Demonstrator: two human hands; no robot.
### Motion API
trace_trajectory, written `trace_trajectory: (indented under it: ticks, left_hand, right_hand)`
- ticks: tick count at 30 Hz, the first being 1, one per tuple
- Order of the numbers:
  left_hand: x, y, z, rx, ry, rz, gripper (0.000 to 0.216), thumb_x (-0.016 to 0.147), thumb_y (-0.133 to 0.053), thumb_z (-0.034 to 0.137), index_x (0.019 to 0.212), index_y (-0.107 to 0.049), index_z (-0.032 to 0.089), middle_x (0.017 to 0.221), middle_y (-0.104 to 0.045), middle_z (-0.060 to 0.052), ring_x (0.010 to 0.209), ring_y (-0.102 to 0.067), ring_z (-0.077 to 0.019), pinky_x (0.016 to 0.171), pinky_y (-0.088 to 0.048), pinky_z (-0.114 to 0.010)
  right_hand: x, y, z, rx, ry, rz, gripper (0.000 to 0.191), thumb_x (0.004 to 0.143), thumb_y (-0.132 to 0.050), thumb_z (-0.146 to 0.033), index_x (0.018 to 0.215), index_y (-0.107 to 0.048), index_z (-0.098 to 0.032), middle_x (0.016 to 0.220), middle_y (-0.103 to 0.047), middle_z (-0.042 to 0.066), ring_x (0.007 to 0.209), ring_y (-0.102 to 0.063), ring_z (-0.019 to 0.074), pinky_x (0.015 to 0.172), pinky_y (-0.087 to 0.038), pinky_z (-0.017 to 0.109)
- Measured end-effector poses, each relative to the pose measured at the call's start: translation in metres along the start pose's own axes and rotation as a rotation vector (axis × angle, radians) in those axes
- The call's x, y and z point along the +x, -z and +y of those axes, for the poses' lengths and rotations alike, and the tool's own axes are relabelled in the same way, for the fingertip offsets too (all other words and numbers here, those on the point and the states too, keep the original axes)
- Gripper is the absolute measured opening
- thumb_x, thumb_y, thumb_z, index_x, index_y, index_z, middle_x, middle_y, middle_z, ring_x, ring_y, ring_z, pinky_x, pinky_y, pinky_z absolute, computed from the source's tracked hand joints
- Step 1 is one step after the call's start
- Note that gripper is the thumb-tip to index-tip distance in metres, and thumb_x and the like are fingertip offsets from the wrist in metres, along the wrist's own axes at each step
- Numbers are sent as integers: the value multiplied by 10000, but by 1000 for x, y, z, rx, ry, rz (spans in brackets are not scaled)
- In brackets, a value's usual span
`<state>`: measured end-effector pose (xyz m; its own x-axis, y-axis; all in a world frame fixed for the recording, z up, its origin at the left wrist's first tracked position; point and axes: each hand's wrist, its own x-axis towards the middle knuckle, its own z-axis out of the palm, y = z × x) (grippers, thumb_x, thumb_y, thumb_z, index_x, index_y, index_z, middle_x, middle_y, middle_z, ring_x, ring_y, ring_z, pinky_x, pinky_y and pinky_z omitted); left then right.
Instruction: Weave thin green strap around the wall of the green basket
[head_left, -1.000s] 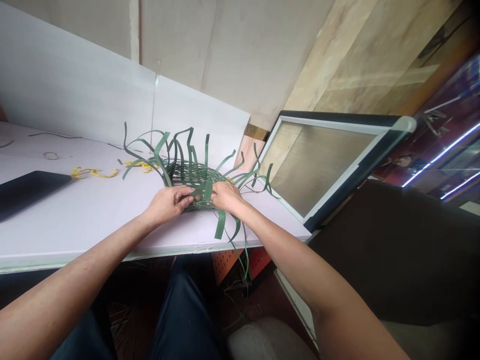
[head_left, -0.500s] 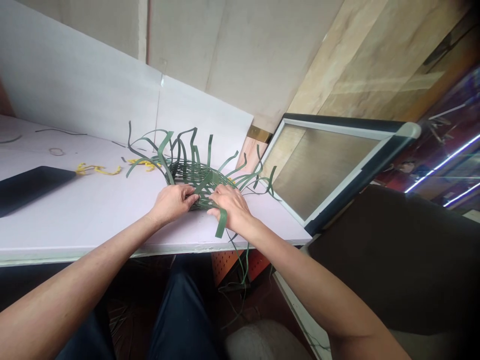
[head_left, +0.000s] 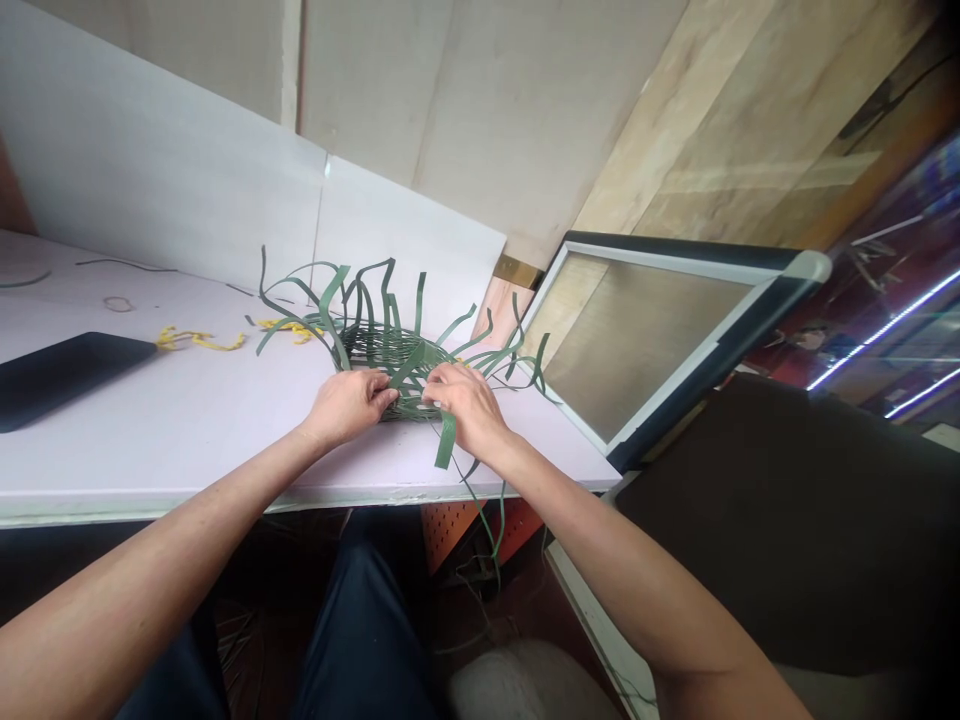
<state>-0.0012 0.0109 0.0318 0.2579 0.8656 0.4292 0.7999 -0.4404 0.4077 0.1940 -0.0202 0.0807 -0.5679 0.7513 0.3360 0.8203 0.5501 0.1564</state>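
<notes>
A half-woven green basket base (head_left: pixel 382 352) lies on the white table (head_left: pixel 187 420), with several loose green strips curling up and out from its rim. My left hand (head_left: pixel 346 403) rests at its near edge, fingers pinched on a green strip (head_left: pixel 405 366). My right hand (head_left: pixel 466 403) sits just to the right, fingers curled on the weave. Another green strip (head_left: pixel 446 440) hangs down from under that hand past the table edge.
A black flat tray (head_left: pixel 60 375) lies at the left. Yellow strip scraps (head_left: pixel 199 341) lie behind it. A framed board (head_left: pixel 645 330) leans at the table's right end. A white back panel (head_left: pixel 150 190) stands behind the table. My dark-trousered legs (head_left: pixel 367 630) are under the table.
My right hand slid toward the near edge, then back up onto the weave. The left hand kept its pinch on the strip. The view shifted slightly.
</notes>
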Motion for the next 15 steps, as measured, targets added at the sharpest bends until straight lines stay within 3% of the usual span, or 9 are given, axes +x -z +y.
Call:
trace_trajectory:
  ticks: [5,8,11,15]
  left_hand:
    - [0,1,2,21,9,-6,327,888,-397,410,631,-423,209,753,-596,-35,675,-529,-184,590,-290,-302]
    - [0,1,2,26,13,-7,329,892,-407,404,629,-409,207,747,-595,-30,673,-531,-182,587,-291,-302]
    - [0,1,2,35,18,-5,327,896,-417,400,633,-402,207,748,-598,-27,679,-539,-184,586,-291,-304]
    - [1,1,2,47,15,-13,307,901,-425,389,655,-443,208,775,-621,-23,701,-560,-187,592,-301,-302]
  right_hand:
    - [-1,-13,2,-20,-79,-62,206,877,-612,-301,1009,-737,-202,1255,-599,88,1134,-498,256,979,-343,398]
    - [-1,-17,-1,-75,-51,-69,165,878,-582,-219,913,-739,-182,1198,-622,88,1126,-498,245,1031,-308,411]
    - [0,-13,-6,-152,7,-21,241,864,-503,-82,834,-725,-171,1146,-632,90,1130,-483,236,1076,-243,428]
    - [4,0,-5,-116,-12,-58,184,850,-521,-101,790,-689,-145,1023,-634,89,1003,-520,220,894,-364,347]
